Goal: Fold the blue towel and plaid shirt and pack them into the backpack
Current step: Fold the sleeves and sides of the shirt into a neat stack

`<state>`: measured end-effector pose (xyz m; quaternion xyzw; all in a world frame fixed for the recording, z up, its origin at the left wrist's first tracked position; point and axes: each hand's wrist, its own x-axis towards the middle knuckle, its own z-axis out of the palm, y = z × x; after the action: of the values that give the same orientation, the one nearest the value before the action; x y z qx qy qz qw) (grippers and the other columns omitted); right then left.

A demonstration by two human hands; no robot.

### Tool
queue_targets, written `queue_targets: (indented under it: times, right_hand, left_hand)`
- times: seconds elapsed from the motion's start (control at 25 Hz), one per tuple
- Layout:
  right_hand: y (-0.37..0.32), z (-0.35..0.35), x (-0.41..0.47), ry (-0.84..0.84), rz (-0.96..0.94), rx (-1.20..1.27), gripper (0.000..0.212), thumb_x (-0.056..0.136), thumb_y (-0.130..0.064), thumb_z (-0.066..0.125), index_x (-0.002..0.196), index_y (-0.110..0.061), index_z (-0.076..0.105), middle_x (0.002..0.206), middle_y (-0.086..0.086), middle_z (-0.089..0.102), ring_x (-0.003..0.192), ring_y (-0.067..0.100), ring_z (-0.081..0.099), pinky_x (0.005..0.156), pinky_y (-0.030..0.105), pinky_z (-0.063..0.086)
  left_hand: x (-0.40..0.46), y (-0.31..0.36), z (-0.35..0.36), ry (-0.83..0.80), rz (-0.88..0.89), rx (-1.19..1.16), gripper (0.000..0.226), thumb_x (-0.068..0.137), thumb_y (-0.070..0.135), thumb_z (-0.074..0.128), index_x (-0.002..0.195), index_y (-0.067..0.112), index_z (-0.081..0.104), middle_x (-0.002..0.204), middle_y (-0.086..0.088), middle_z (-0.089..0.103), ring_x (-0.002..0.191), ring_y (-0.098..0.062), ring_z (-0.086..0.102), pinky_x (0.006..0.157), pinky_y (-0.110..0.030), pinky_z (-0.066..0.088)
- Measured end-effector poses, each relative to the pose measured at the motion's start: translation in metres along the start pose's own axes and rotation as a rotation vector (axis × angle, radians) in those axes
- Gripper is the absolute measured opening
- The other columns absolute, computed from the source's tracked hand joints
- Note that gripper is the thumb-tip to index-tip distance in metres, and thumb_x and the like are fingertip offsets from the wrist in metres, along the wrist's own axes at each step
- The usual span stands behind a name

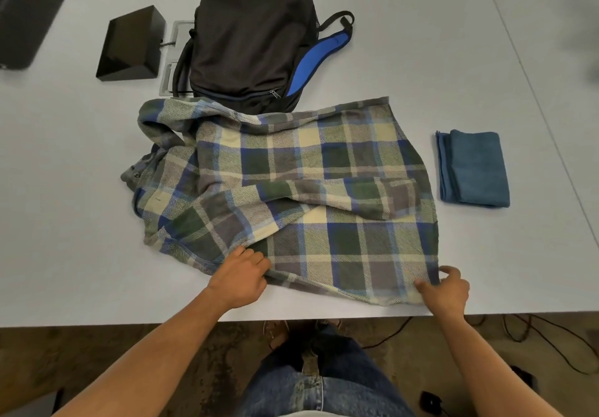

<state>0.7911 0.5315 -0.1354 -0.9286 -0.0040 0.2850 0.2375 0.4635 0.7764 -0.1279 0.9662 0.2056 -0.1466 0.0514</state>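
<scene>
Both bare forearms reach forward over the near edge of the pale grey surface [421, 44]. The left hand [238, 279] lies knuckles up at the near hem of the green, blue and cream plaid flannel shirt [291, 189], its fingers curled into the cloth, so this grip pinches the hem. The right hand [445, 290] sits at the shirt's near right corner, thumb pointing left on top of the fabric and fingers bent over the corner; its grip also pinches the shirt. The shirt is spread loosely across the middle of the surface, 1 sleeve laid across its body. Its far edge touches the black fabric backpack with blue lining [252, 37], which lies flat behind it. The folded blue terry towel [473, 168] rests apart, right of the shirt.
</scene>
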Motion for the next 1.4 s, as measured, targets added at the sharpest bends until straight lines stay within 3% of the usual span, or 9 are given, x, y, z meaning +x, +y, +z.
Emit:
queue_targets:
  times: [0.24,0.36,0.56,0.68,0.84,0.92,1.04,1.2,1.4]
  right_hand:
    - [-0.02,-0.011,0.003,0.083,-0.051,0.202,0.051,0.084,0.0,0.073,0.131,-0.01,0.054,0.135,0.015,0.051,0.122,0.035,0.052,0.102,0.047,0.047]
    - [-0.04,-0.012,0.006,0.129,-0.093,0.253,0.046,0.084,0.0,0.073,0.126,-0.009,0.057,0.136,0.014,0.051,0.123,0.033,0.052,0.101,0.044,0.048]
    - [-0.069,-0.013,0.023,0.076,-0.095,0.3,0.024,0.086,-0.005,0.072,0.11,-0.009,0.069,0.122,0.014,0.063,0.098,0.028,0.059,0.079,0.034,0.053]
    - [-0.079,-0.014,0.029,-0.009,-0.169,0.22,0.023,0.093,-0.025,0.067,0.108,-0.008,0.07,0.109,0.011,0.066,0.091,0.026,0.058,0.074,0.033,0.048]
    - [-0.067,-0.012,0.034,-0.062,-0.572,-0.193,0.033,0.088,-0.055,0.063,0.095,-0.023,0.07,0.087,-0.004,0.063,0.082,0.018,0.058,0.072,0.03,0.043]
    - [-0.055,-0.009,0.042,-0.094,-0.647,-0.342,0.026,0.084,-0.048,0.072,0.093,-0.024,0.068,0.089,-0.005,0.064,0.081,0.016,0.055,0.068,0.026,0.041]
    - [-0.058,-0.006,0.045,-0.157,-0.597,-0.21,0.02,0.091,-0.027,0.068,0.101,-0.01,0.068,0.089,0.003,0.065,0.079,0.024,0.058,0.059,0.02,0.037]
    - [-0.077,-0.007,0.051,-0.158,-0.521,-0.11,0.025,0.097,-0.029,0.058,0.108,-0.006,0.06,0.092,0.007,0.06,0.082,0.025,0.055,0.071,0.03,0.041]
    - [-0.093,-0.011,0.065,-0.215,-0.566,-0.133,0.019,0.098,-0.033,0.053,0.104,-0.015,0.055,0.096,0.01,0.064,0.083,0.025,0.057,0.07,0.03,0.041]
  left_hand:
    - [0.007,-0.002,-0.013,0.047,-0.175,0.069,0.029,0.078,0.032,0.035,0.078,0.016,0.059,0.07,-0.005,0.061,0.065,-0.024,0.056,0.068,-0.037,0.046]
    - [0.015,-0.007,-0.023,0.021,-0.28,0.084,0.022,0.075,0.028,0.046,0.082,0.014,0.06,0.074,-0.008,0.066,0.069,-0.028,0.06,0.067,-0.04,0.046]
    - [0.028,-0.016,-0.038,-0.06,-0.349,0.071,0.024,0.083,0.029,0.056,0.103,0.015,0.062,0.1,-0.007,0.07,0.092,-0.027,0.062,0.083,-0.04,0.042]
    - [0.034,-0.019,-0.042,-0.069,-0.366,0.09,0.032,0.089,0.032,0.048,0.117,0.017,0.056,0.116,-0.005,0.065,0.106,-0.024,0.057,0.092,-0.039,0.036]
    - [0.039,-0.02,-0.041,-0.086,-0.359,0.12,0.036,0.09,0.035,0.046,0.121,0.019,0.055,0.121,-0.003,0.063,0.112,-0.023,0.055,0.095,-0.039,0.034]
    - [0.039,-0.022,-0.04,-0.088,-0.357,0.147,0.035,0.092,0.038,0.046,0.119,0.021,0.057,0.12,-0.002,0.065,0.112,-0.022,0.056,0.096,-0.041,0.033]
    - [0.038,-0.028,-0.04,-0.079,-0.372,0.198,0.032,0.094,0.043,0.048,0.113,0.022,0.063,0.114,0.0,0.068,0.109,-0.022,0.057,0.099,-0.048,0.03]
    - [0.042,-0.036,-0.042,-0.037,-0.399,0.242,0.034,0.094,0.044,0.052,0.113,0.02,0.065,0.107,-0.003,0.068,0.099,-0.025,0.056,0.089,-0.045,0.036]
    - [0.05,-0.044,-0.046,-0.033,-0.476,0.197,0.054,0.095,0.051,0.044,0.14,0.021,0.042,0.128,-0.004,0.06,0.113,-0.027,0.051,0.093,-0.046,0.035]
